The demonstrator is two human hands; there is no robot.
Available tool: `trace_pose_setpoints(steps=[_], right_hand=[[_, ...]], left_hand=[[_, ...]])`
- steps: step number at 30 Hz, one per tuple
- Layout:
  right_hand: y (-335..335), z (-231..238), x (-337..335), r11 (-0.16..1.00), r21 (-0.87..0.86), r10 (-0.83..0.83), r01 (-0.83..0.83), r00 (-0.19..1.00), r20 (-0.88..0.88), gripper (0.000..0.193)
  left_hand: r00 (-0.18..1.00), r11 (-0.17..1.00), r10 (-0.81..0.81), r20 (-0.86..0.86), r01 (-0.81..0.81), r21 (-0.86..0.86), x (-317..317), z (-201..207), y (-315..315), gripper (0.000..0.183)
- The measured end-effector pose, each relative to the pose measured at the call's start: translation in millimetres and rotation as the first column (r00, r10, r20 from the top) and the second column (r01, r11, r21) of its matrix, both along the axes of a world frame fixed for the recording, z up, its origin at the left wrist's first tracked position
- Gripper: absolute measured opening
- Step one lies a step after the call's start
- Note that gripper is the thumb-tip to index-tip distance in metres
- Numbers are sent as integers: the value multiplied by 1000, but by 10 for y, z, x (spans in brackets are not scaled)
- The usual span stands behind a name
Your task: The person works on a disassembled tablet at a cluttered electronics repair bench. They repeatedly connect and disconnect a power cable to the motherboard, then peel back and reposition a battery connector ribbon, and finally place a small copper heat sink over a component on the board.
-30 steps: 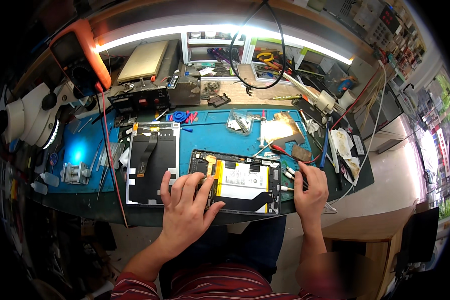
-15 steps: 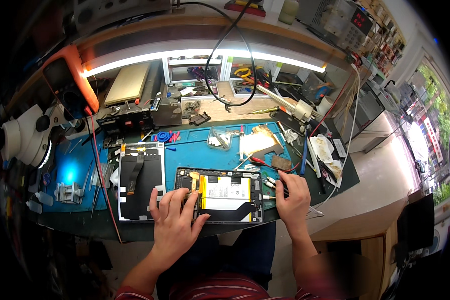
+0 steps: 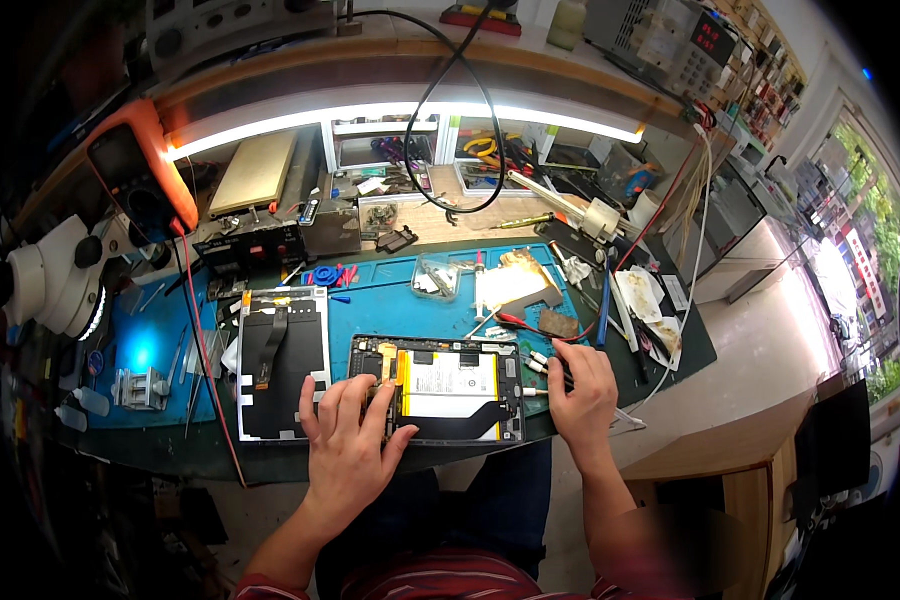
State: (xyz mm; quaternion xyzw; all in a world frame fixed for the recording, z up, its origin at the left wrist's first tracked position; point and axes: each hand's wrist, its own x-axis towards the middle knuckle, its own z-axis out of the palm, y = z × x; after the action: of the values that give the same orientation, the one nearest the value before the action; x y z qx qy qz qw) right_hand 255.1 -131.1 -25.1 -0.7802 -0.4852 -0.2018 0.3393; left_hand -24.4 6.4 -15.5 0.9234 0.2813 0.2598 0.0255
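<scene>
An opened tablet (image 3: 455, 430) lies on the bench's front edge, its white battery (image 3: 448, 383) and inner boards showing. My left hand (image 3: 348, 425) rests with spread fingers on the tablet's left part, fingertips near an orange ribbon piece (image 3: 387, 362). At the tablet's right edge, my right hand (image 3: 584, 395) is closed around a cable with several white-tipped plugs (image 3: 537, 366); the fingers hide much of it. One plug (image 3: 534, 392) meets the tablet's right side. Left of the tablet lies a separated screen panel (image 3: 282, 370), black with a ribbon cable.
A blue mat (image 3: 370, 310) bears a clear parts box (image 3: 436, 277) and a metal plate (image 3: 520, 285). Red and black leads (image 3: 515, 320) run near my right hand. Left stand a microscope (image 3: 60, 280) and an orange multimeter (image 3: 140, 170). A black cable loop (image 3: 410, 140) hangs overhead.
Both hands keep almost the same place on the tablet and the cable. The view has shifted slightly; nothing else has visibly moved.
</scene>
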Motion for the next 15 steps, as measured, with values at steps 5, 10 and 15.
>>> trace_pose_setpoints(steps=[5, 10, 15], right_hand=[[-7, -3, -2, 1000, -10, -5, 5, 1000, -11, 22], [-10, -39, 19, 1000, -13, -10, 10, 1000, -11, 22], [-15, -29, 19, 1000, -17, -5, 5, 1000, -9, 23]], left_hand=[[1000, 999, -9, 18, 9, -44, -10, -30, 7, 55], [1000, 999, -5, 16, 6, -41, -6, -31, 9, 56], [1000, 999, -6, 15, 6, -36, -7, -36, 10, 55]])
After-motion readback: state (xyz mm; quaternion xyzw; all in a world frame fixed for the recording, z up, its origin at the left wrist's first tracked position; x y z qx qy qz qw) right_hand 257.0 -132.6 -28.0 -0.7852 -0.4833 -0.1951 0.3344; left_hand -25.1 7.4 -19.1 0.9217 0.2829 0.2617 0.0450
